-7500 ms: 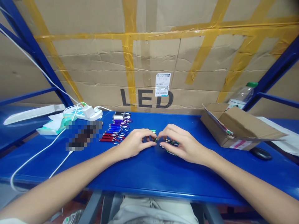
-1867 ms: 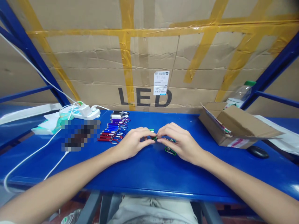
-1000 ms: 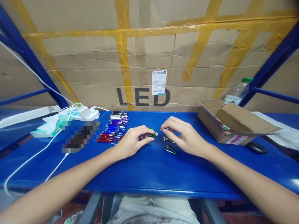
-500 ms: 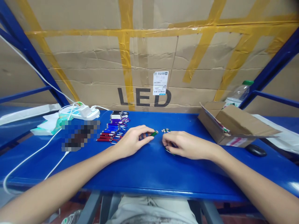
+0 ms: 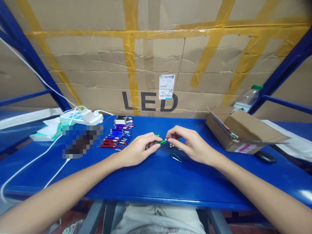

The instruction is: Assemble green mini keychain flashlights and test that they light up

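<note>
My left hand (image 5: 140, 148) is closed round a slim green metal tube (image 5: 162, 142), like the body of a small keychain flashlight. At the tube's right end, my right hand (image 5: 192, 143) pinches a small silver end piece (image 5: 166, 140) between thumb and fingers. The end piece meets the tube; whether it is screwed in I cannot tell. Below the right hand lies a green carabiner clip (image 5: 176, 157). Several small silver button cells (image 5: 171, 145) lie by the right fingertips, with more green parts partly hidden behind that hand.
Left of my hands, several finished-looking keychain flashlights (image 5: 117, 136) lie in rows by colour. A power strip (image 5: 91, 120), a white cable and a blurred dark object (image 5: 83, 143) are farther left. An open cardboard box (image 5: 226, 136) and a black mouse (image 5: 266, 157) are at right.
My right hand has lifted from the parts on the table and come left to the tube's end with a small silver piece. The carabiner is now uncovered. My left hand keeps the tube.
</note>
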The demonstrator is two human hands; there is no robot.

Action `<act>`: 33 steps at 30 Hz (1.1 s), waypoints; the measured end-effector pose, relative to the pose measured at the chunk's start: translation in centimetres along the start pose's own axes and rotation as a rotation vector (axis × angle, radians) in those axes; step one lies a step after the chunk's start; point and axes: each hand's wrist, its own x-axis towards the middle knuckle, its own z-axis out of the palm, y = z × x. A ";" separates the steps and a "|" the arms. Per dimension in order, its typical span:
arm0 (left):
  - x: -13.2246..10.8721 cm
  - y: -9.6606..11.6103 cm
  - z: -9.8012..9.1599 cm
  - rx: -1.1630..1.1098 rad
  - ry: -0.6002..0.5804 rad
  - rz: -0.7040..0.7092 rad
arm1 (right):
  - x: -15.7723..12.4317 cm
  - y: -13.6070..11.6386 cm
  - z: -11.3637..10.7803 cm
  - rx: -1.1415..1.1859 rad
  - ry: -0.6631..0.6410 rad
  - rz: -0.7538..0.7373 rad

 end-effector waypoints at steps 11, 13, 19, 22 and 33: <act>0.1 -0.1 0.2 -0.143 0.041 -0.121 | -0.3 0.4 0.2 -0.126 -0.010 -0.100; 0.2 0.1 0.1 -0.238 0.012 -0.180 | -0.3 0.3 0.2 -0.157 -0.016 -0.146; 0.4 0.2 0.0 -0.576 -0.128 -0.326 | -0.5 0.3 0.2 -0.235 -0.049 -0.256; 0.5 0.1 -0.1 -0.659 -0.152 -0.364 | -0.5 0.4 0.3 -0.228 -0.044 -0.271; 0.4 -0.1 0.2 -0.671 -0.098 -0.312 | -0.2 0.1 0.5 -0.197 0.024 -0.270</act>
